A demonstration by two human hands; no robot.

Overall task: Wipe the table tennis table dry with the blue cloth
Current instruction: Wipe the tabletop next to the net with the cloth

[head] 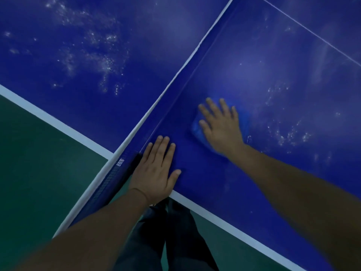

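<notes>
Surface: the blue table tennis surface (224, 182) is seen from above, divided by the net (176, 75), with green floor (39, 173) beyond its near edge.
Blue cloth: the blue cloth (196, 129) is pressed flat on the surface to the right of the net, under the right grip (220, 126).
Right grip: the fingers are spread and laid flat on the cloth; nothing is pinched.
Left grip: the left grip (154, 171) is laid flat, fingers close together, at the near edge beside the net post (134, 163).
Done: the patch between the net and the cloth is judged dry.
Remaining: water drops (289, 133) are seen toward the right edge, and far drops (105, 63) lie across the net; most of the wiping is judged to be outstanding.
</notes>
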